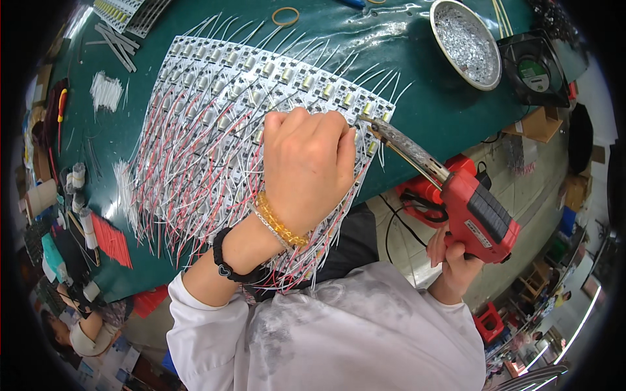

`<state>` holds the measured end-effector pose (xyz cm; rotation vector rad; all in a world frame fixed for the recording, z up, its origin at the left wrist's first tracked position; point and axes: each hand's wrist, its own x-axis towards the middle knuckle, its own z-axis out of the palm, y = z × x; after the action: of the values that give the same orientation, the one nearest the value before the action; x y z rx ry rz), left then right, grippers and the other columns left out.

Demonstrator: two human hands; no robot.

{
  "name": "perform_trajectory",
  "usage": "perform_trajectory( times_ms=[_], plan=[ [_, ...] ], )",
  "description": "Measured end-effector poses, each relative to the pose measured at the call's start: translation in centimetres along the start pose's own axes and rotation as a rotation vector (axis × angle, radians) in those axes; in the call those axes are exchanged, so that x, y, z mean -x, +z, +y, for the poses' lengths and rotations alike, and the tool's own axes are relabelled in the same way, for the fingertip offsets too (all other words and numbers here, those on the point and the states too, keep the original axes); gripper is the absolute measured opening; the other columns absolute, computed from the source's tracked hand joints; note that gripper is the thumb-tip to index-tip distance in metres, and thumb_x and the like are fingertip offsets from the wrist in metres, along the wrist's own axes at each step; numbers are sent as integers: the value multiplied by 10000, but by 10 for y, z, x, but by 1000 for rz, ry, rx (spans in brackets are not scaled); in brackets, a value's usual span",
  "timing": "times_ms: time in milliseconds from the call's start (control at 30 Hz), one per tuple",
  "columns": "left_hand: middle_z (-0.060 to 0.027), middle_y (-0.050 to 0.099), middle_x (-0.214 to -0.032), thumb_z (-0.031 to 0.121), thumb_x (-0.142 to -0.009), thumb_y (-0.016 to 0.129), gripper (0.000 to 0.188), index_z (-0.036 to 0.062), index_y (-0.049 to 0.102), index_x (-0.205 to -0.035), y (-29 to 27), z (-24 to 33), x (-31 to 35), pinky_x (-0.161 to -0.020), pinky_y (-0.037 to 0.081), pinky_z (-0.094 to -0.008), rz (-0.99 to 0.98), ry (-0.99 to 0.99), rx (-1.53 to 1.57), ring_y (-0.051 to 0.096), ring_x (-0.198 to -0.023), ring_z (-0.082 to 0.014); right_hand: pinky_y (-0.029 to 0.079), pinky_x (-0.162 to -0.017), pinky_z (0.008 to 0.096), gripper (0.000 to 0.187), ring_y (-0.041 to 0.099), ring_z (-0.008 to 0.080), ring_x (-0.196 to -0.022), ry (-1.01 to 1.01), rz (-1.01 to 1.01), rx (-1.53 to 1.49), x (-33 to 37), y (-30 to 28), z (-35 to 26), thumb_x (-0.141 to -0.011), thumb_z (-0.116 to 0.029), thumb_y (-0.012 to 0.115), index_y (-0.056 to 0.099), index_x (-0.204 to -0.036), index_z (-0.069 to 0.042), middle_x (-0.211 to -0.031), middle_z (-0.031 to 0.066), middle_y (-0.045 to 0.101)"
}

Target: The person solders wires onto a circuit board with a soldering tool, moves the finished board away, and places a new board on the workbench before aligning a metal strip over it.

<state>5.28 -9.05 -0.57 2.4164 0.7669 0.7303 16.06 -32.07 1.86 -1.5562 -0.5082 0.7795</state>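
My right hand (454, 264) grips the handle of a red and black soldering gun (475, 215). Its long metal barrel slants up and left, and the tip is at the right part of a large panel of small circuit boards (225, 55). Over that panel, close to the tip, my left hand (306, 153) is closed with its knuckles up; its fingertips and anything pinched in them are hidden. Rows of small components cover the panel. Many red, white and black wires (189, 195) hang from it toward me, some over the table's near edge.
On the green table (404, 58) are a round bowl of silvery scraps (466, 45), a black square fan-like frame (535, 68) and a rubber band (285, 16). Bundles of white wires (106, 91) and red wires (111, 241) lie left. Another person (88, 332) sits at lower left.
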Motion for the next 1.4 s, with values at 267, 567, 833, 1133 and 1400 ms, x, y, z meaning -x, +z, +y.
perform_trajectory(
  times_ms=[267, 567, 833, 1133, 1400],
  plan=[
    [17, 480, -550, 72, -708, 668, 144, 99, 543, -641, 2, 2, -1, -616, 305, -315, 19, 4, -22, 446, -560, -166, 356, -378, 240, 622, 409, 111, -357, -162, -38, 61, -7, 10, -9, -843, -426, 560, 425, -1110, 118, -475, 13, 412],
    [-2, 474, -554, 76, -714, 646, 134, 93, 534, -642, -2, -5, -2, -624, 317, -330, 41, -1, -4, 454, -570, -185, 346, -381, 237, 667, 390, 102, -355, -180, -29, 31, -16, 26, -10, -849, -451, 536, 400, -1157, 125, -476, 10, 408],
    [-102, 486, -624, 115, -621, 593, 104, 69, 501, -642, -39, 3, 4, -649, 373, -373, 118, 71, -153, 485, -617, -255, 327, -370, 229, 575, 328, 94, -366, -264, -58, -178, -26, 27, -1, -916, -368, 449, 317, -1242, 87, -493, 12, 357],
    [-142, 574, -735, 99, -692, 553, 108, 25, 618, -737, -230, -205, 49, -662, 487, -396, 155, -427, -1120, 558, -745, -300, 322, -367, 226, 525, 312, 82, -354, -190, -72, -221, -37, 30, 1, -921, -334, 454, 336, -1239, 66, -490, 14, 356],
    [-94, 542, -771, 67, -700, 583, 64, 38, 571, -756, -236, -244, 34, -671, 474, -351, -186, -33, -987, 526, -796, -261, 326, -386, 224, 478, 315, 82, -363, -213, -24, -210, -30, 27, -3, -930, -292, 447, 335, -1237, 57, -492, 15, 355]
  ],
)
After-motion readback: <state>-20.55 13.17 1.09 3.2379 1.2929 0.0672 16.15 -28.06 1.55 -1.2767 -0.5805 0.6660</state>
